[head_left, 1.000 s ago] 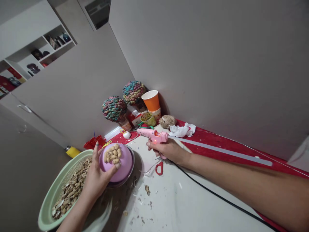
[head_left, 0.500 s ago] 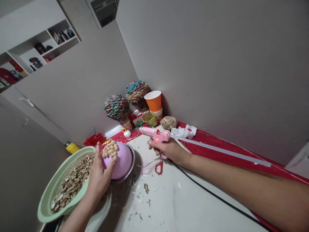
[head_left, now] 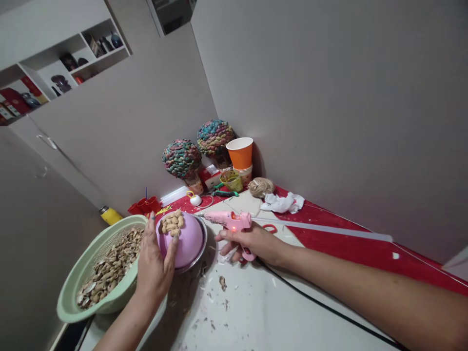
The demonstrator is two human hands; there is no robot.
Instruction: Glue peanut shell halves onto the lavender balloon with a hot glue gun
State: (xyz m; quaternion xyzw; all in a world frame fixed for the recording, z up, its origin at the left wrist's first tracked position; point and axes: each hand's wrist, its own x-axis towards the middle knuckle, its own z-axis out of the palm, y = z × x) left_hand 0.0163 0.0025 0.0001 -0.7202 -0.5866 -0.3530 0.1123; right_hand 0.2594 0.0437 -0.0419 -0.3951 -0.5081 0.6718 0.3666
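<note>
A smooth purple ball [head_left: 188, 242] sits in a metal bowl [head_left: 203, 251], with a patch of peanut shells [head_left: 172, 223] on its upper left side. My left hand [head_left: 157, 253] curves against the ball's near left side, its thumb tip beside the lowest shells. My right hand [head_left: 243, 241] is wrapped round the handle of a pink hot glue gun [head_left: 228, 219], whose nozzle points left close to the ball. A long clear glue stick [head_left: 329, 227] runs out of its back, and an orange light glows on its body.
Left of the ball stands a green colander [head_left: 64, 304] full of peanut shells [head_left: 113, 268]. Behind are two shell-covered topiaries [head_left: 182, 159], an orange paper cup [head_left: 240, 153], twine [head_left: 261, 186] and crumpled tissue [head_left: 283, 202]. Red-handled scissors [head_left: 269, 228] lie partly behind my right hand; the gun's black cord [head_left: 310, 292] trails right.
My right hand has brought the glue gun down and left, its nozzle now near the ball. My left hand stays on the ball, which has turned slightly. The view has shifted a little.
</note>
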